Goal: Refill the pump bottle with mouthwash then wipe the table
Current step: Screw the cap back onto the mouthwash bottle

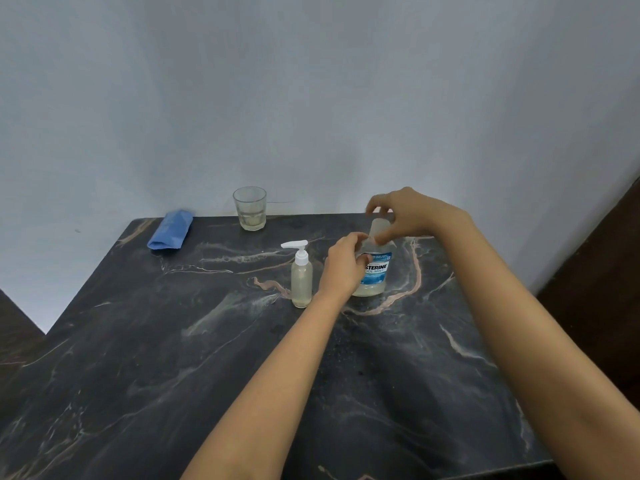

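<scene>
On the table (173, 358), the left hand (341, 268) grips the mouthwash bottle (376, 271), its pale liquid low, the right hand (405, 216) pinches its cap (377, 227), and the pump bottle (301, 280) of pale liquid stands just beside.

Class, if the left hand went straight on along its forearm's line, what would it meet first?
The mouthwash bottle: the left hand grips its body, so nothing lies between. The pump bottle stands left of that line.

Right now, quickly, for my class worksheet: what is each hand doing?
The left hand grips the mouthwash bottle round its body.
The right hand pinches the cap on top of it.
</scene>
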`<state>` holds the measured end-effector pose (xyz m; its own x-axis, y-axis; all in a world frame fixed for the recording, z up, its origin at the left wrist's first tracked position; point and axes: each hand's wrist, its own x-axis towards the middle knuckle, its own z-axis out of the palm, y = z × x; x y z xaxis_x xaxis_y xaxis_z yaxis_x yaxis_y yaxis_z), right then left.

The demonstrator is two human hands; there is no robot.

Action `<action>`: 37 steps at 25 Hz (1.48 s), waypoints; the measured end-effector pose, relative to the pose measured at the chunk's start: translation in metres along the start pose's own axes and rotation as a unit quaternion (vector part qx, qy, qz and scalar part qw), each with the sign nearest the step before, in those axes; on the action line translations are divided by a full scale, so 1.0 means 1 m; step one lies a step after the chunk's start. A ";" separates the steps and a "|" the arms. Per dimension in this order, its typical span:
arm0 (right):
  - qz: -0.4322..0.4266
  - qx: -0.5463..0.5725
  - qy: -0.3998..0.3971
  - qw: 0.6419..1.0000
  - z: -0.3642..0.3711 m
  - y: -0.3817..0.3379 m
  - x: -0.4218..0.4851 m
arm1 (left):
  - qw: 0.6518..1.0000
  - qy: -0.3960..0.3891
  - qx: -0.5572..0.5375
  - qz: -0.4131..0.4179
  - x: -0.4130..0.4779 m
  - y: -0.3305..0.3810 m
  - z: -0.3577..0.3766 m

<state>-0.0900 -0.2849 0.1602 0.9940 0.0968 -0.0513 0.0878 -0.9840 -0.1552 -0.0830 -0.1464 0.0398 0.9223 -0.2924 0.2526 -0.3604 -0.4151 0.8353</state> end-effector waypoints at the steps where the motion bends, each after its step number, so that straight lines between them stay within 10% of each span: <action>1: -0.026 0.015 -0.019 0.999 -0.001 0.001 -0.002 | 1.000 -0.002 0.006 0.007 0.000 0.000 0.000; 14: 0.019 -0.145 0.021 0.989 0.021 0.000 0.015 | 0.999 0.004 0.041 0.021 0.000 0.001 -0.002; 23: -0.127 -0.061 -0.070 0.988 0.005 0.010 0.019 | 0.998 -0.035 -0.036 0.024 0.001 -0.010 0.001; 30: -0.104 -0.188 0.142 0.966 0.045 0.001 0.017 | 0.999 0.015 -0.034 0.003 -0.004 -0.006 0.012; 37: -0.006 -0.178 0.193 0.965 0.055 -0.009 0.015 | 0.999 0.032 -0.040 -0.014 -0.004 -0.003 0.015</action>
<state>-0.0791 -0.2659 0.1065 0.9369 0.1129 0.3308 0.0480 -0.9790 0.1984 -0.0879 -0.1572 0.0284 0.9400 -0.2250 0.2564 -0.3238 -0.3518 0.8783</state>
